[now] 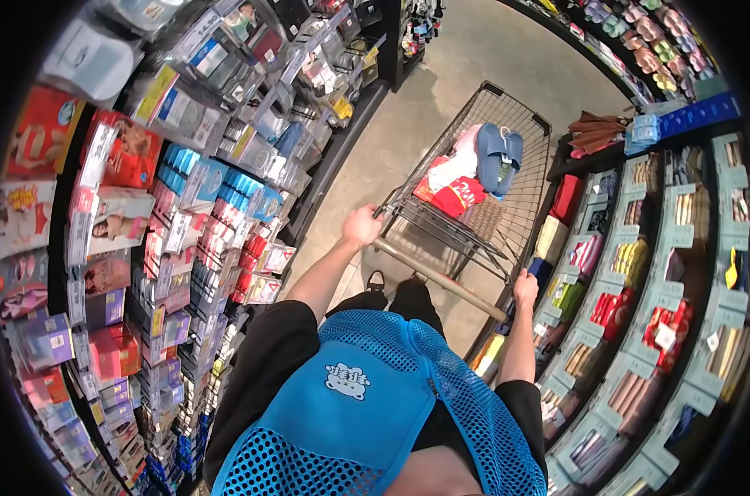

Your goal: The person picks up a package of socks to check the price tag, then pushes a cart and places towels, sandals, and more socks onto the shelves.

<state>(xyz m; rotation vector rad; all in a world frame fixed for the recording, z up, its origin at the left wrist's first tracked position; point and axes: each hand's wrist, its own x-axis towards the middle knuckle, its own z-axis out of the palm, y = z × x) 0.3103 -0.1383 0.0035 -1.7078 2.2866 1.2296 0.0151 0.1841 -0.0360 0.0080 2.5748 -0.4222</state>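
Note:
A wire shopping cart (520,124) stands in front of me, with a bar handle (441,279) across its near end. My left hand (361,226) is closed round the cart's frame at the left end of the handle. At the right end, my right hand (525,289) grips the frame in the same way, thumb side up. In the basket lie blue slide sandals (497,157), a white cloth item (462,161) and red packaged items (458,197).
Racks of packaged goods (114,223) line the left side. Along the right run shelves of folded, colourful textiles (631,264), with a brown item (597,134) on top. Rows of slippers (648,29) hang at the far right. The concrete floor (466,50) continues ahead between the shelves.

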